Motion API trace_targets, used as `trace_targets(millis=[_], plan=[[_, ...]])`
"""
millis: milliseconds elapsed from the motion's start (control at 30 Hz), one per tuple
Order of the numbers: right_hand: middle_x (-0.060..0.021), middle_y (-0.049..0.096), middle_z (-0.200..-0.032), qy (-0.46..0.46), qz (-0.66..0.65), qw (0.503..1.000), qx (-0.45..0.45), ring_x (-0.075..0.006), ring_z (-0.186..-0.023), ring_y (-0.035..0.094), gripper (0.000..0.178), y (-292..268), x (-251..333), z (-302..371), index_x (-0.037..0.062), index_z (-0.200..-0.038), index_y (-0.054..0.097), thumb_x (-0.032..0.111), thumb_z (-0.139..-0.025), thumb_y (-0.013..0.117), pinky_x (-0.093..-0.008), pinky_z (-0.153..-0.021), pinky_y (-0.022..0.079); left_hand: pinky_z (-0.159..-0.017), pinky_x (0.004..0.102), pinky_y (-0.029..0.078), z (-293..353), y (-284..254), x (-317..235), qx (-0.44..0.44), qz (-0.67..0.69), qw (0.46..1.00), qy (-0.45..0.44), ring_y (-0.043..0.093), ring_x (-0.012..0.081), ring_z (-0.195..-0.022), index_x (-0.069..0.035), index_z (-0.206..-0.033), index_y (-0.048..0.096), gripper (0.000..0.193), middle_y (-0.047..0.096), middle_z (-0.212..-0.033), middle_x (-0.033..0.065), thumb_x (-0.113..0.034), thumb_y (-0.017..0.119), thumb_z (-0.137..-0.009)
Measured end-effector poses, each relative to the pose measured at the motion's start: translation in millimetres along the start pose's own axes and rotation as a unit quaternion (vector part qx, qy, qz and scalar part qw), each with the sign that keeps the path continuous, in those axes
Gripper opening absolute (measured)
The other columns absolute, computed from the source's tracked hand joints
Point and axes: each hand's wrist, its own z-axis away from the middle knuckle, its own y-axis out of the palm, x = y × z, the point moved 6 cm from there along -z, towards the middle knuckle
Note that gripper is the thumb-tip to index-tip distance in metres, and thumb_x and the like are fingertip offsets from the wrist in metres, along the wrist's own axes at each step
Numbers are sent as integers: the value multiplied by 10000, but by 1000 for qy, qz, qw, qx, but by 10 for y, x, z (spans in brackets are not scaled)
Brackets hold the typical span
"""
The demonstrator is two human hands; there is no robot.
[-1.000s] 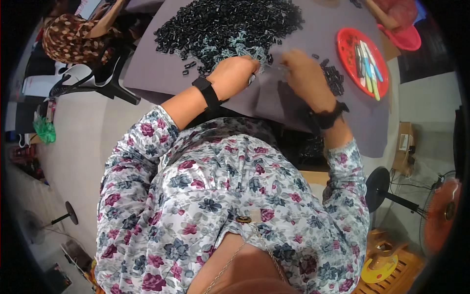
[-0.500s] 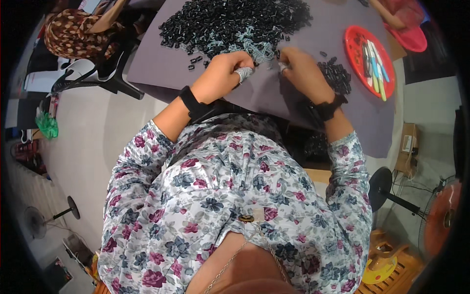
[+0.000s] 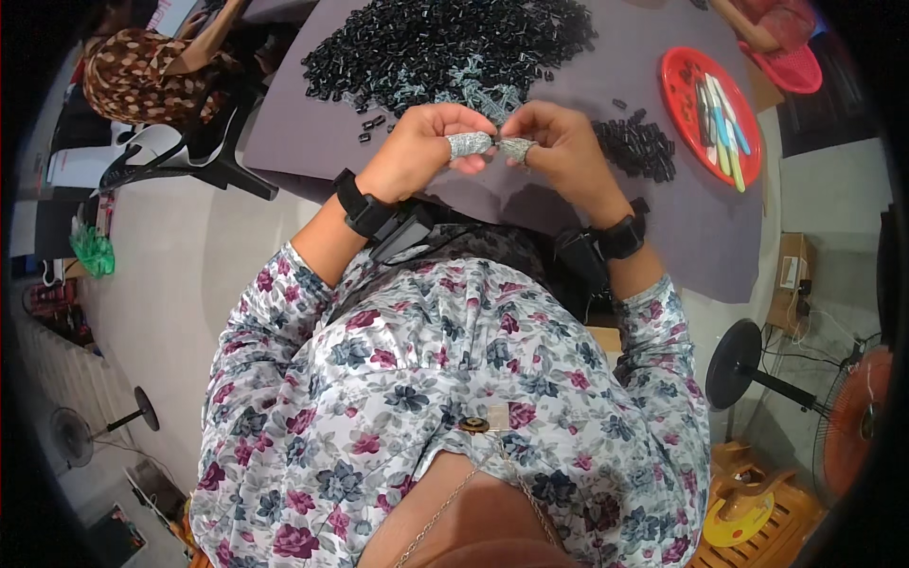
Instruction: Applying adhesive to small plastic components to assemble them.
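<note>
In the head view, the left hand (image 3: 415, 150) and right hand (image 3: 566, 156) meet at the fingertips, thumbs and forefingers nearly closed, pinching a small dark piece (image 3: 493, 143) between them; its exact shape is too small to tell. Pale, crinkled wrapping (image 3: 469, 144) covers both thumbs. The piece is above the near side of the smooth, grey-purple table (image 3: 705, 232). Just beyond lie stringy, pale bits (image 3: 473, 87) and a heap of glossy black, short pieces (image 3: 445, 43).
</note>
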Motion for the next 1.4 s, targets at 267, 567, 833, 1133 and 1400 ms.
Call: trace_targets(millis=[267, 567, 833, 1133, 1400], plan=[[-6, 630, -894, -4, -11, 1000, 1, -53, -765, 615, 245, 35, -32, -21, -6, -1055, 622, -45, -813, 636, -208, -655, 483, -770, 254, 595, 12, -30, 41, 6, -3, 1000, 9, 714, 142, -861, 28, -1092, 683, 161, 736, -969, 111, 19, 589, -961], [-10, 623, -879, -51, 53, 996, -57, -68, -775, 593, 241, -22, -39, -24, 4, -1024, 626, -47, -789, 624, -222, -663, 489, -778, 210, 565, 15, 72, -35, -10, -50, 998, 33, 682, 92, -844, 7, -1148, 672, 224, 714, -1000, 39, 41, 545, -966], [-11, 626, -900, -30, 61, 996, -57, -68, -809, 582, 233, -15, -2, 43, 0, -1006, 642, -44, -780, 606, -223, -687, 495, -725, 206, 558, -32, 2, 14, 22, -26, 999, 9, 709, 132, -808, -2, -1153, 622, 181, 717, -988, 87, -7, 522, -1002], [-13, 618, -984, -31, 75, 996, -38, -67, -873, 596, 267, 6, 22, 39, -3, -1074, 603, -66, -814, 602, -209, -742, 501, -719, 256, 598, -14, 29, 14, 0, -11, 1000, -29, 737, 194, -793, -5, -1087, 565, 98, 714, -977, 134, -57, 498, -1038], [-21, 618, -980, -35, 75, 996, -32, -72, -888, 592, 270, 48, 17, 28, -11, -1074, 603, -62, -809, 599, -214, -761, 500, -741, 255, 595, -3, 65, 73, 21, -5, 999, -40, 729, 177, -821, -7, -1133, 552, 146, 711, -1009, 144, -124, 508, -1057]])
